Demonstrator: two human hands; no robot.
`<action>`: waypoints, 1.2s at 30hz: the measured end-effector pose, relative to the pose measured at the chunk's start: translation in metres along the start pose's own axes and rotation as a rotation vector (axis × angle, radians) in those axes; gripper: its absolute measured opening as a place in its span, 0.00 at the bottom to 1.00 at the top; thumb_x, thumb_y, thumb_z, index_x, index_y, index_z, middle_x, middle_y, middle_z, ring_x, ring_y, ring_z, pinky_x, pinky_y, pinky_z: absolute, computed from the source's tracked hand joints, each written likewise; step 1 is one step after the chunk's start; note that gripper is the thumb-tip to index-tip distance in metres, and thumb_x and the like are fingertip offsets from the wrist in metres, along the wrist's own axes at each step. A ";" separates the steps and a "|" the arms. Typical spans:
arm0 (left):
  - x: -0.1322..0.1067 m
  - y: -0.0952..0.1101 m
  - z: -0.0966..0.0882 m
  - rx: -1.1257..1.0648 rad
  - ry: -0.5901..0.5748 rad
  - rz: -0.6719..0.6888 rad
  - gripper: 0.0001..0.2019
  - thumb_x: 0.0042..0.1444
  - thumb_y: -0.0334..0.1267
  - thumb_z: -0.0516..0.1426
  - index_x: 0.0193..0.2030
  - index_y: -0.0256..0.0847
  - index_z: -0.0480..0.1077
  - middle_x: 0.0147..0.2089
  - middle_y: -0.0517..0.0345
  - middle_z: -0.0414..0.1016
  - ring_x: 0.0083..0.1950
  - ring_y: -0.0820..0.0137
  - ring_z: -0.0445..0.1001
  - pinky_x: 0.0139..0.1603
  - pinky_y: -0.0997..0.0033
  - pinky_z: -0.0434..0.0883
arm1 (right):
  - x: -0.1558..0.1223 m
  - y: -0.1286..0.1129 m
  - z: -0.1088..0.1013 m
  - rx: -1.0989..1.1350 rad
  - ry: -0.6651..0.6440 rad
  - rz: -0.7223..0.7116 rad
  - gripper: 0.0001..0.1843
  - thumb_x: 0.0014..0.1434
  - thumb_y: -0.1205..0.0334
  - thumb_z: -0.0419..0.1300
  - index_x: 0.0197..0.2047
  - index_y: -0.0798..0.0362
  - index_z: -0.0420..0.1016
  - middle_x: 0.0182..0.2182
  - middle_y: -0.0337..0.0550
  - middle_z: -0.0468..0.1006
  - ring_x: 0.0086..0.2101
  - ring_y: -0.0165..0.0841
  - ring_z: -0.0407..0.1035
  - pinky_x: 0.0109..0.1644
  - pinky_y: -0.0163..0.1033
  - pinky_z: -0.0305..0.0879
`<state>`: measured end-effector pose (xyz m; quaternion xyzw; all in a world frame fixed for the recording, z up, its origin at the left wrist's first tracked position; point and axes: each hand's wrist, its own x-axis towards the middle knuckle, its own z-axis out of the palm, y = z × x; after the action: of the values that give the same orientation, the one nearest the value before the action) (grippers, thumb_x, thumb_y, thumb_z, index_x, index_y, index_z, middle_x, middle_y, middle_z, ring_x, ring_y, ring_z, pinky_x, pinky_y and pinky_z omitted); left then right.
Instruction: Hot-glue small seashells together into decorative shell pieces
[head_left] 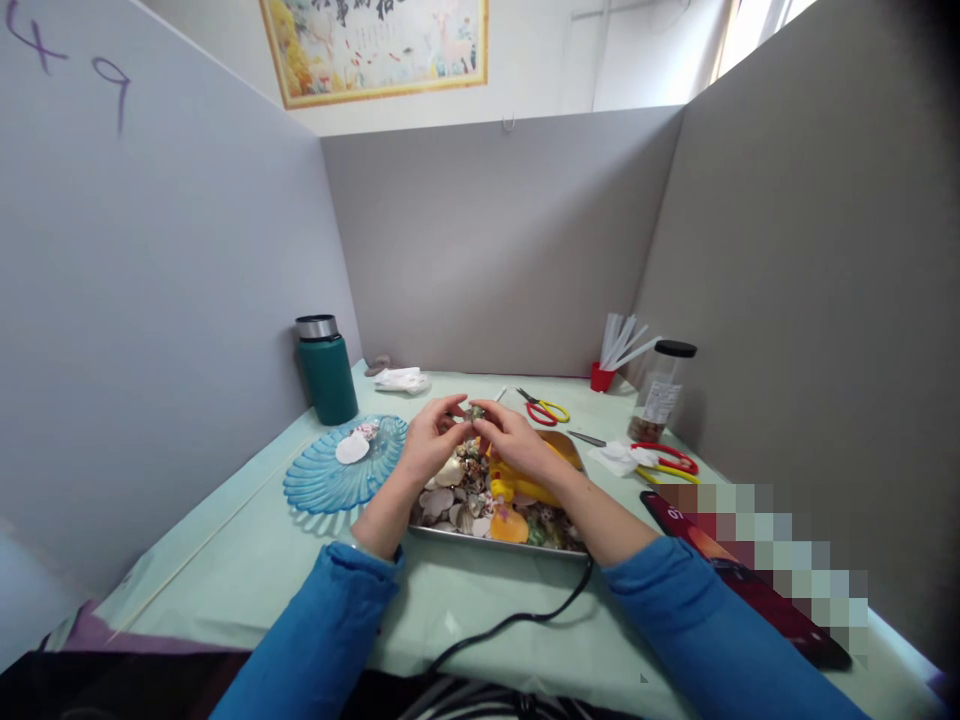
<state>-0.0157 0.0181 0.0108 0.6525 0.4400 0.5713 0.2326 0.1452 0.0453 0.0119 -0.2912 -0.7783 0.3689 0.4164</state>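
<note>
My left hand [429, 440] and my right hand [517, 443] meet above a metal tray [495, 541] filled with several seashells. Both pinch one small dark shell [473, 411] between their fingertips, held a little above the tray. A yellow tool [517, 483] with a black cord lies on the shells, partly under my right hand. Left of the tray sits a blue shell-shaped glass plate [330, 480] with a white shell [351, 448] and a smaller pinkish one on it.
A green flask [327, 368] stands at the left wall, with a white cloth [402, 379] behind the plate. Red-and-yellow scissors [545, 409], a red cup of white sticks [604, 374], a jar [660, 392], another pair of scissors [664, 461] and a phone [742, 580] lie at right.
</note>
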 end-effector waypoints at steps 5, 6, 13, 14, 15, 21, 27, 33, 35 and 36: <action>0.002 -0.001 -0.007 0.078 -0.042 0.076 0.13 0.50 0.39 0.61 0.44 0.42 0.76 0.40 0.54 0.70 0.31 0.73 0.70 0.32 0.74 0.69 | 0.000 -0.004 -0.002 0.087 -0.061 0.036 0.18 0.62 0.63 0.50 0.55 0.53 0.67 0.28 0.38 0.70 0.26 0.28 0.65 0.26 0.31 0.62; 0.003 0.000 -0.008 0.094 -0.051 0.090 0.13 0.50 0.39 0.61 0.43 0.43 0.76 0.40 0.54 0.70 0.31 0.73 0.70 0.32 0.74 0.69 | 0.000 -0.005 -0.003 0.107 -0.074 0.045 0.18 0.62 0.62 0.50 0.55 0.53 0.67 0.28 0.38 0.70 0.26 0.28 0.65 0.25 0.31 0.61; 0.002 0.006 -0.012 0.100 -0.118 0.119 0.13 0.50 0.39 0.61 0.43 0.40 0.75 0.42 0.53 0.71 0.31 0.74 0.70 0.33 0.73 0.69 | -0.003 -0.008 -0.009 0.214 -0.165 0.084 0.18 0.62 0.60 0.51 0.53 0.52 0.68 0.25 0.37 0.68 0.24 0.27 0.62 0.24 0.30 0.59; 0.002 0.007 -0.012 0.085 -0.123 0.117 0.13 0.49 0.39 0.61 0.43 0.40 0.75 0.43 0.52 0.71 0.31 0.73 0.71 0.33 0.73 0.69 | -0.003 -0.008 -0.010 0.242 -0.181 0.090 0.17 0.62 0.59 0.51 0.52 0.52 0.69 0.25 0.37 0.68 0.23 0.27 0.62 0.24 0.31 0.60; 0.001 0.007 -0.012 0.069 -0.128 0.112 0.13 0.49 0.40 0.62 0.42 0.40 0.75 0.43 0.52 0.71 0.32 0.73 0.71 0.33 0.73 0.69 | -0.003 -0.008 -0.011 0.273 -0.199 0.096 0.16 0.62 0.58 0.52 0.51 0.52 0.70 0.25 0.37 0.68 0.23 0.27 0.62 0.25 0.31 0.60; -0.001 0.007 -0.008 0.010 -0.130 0.086 0.14 0.48 0.43 0.63 0.41 0.39 0.74 0.42 0.52 0.72 0.34 0.72 0.71 0.34 0.73 0.70 | -0.003 -0.008 -0.022 0.418 -0.287 0.167 0.12 0.58 0.55 0.57 0.39 0.54 0.73 0.26 0.37 0.70 0.24 0.26 0.63 0.28 0.31 0.60; -0.004 0.010 0.001 -0.057 -0.141 0.010 0.16 0.46 0.41 0.64 0.41 0.37 0.72 0.35 0.56 0.72 0.29 0.74 0.71 0.30 0.75 0.70 | -0.003 -0.005 -0.034 0.476 -0.342 0.201 0.14 0.56 0.56 0.60 0.42 0.55 0.72 0.26 0.37 0.70 0.24 0.25 0.63 0.28 0.31 0.62; -0.006 0.015 0.004 -0.105 -0.136 -0.002 0.15 0.45 0.40 0.65 0.39 0.36 0.72 0.35 0.57 0.73 0.29 0.75 0.71 0.30 0.75 0.70 | 0.000 0.005 -0.036 0.530 -0.379 0.195 0.14 0.55 0.55 0.62 0.41 0.55 0.71 0.26 0.38 0.72 0.25 0.25 0.65 0.28 0.31 0.64; -0.006 0.015 0.004 -0.141 -0.142 -0.013 0.15 0.45 0.40 0.65 0.38 0.35 0.72 0.34 0.57 0.73 0.29 0.75 0.71 0.31 0.75 0.70 | 0.000 0.006 -0.036 0.536 -0.385 0.188 0.14 0.55 0.55 0.62 0.41 0.55 0.71 0.26 0.38 0.73 0.24 0.25 0.65 0.28 0.31 0.65; -0.006 0.015 0.004 -0.164 -0.143 -0.020 0.14 0.44 0.40 0.65 0.38 0.35 0.72 0.34 0.57 0.73 0.29 0.75 0.72 0.31 0.74 0.70 | 0.001 0.006 -0.036 0.537 -0.383 0.182 0.14 0.55 0.55 0.62 0.41 0.55 0.71 0.26 0.38 0.73 0.24 0.25 0.65 0.28 0.31 0.64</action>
<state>-0.0067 0.0065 0.0186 0.6661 0.3807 0.5549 0.3218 0.1766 0.0613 0.0206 -0.1647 -0.6883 0.6442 0.2900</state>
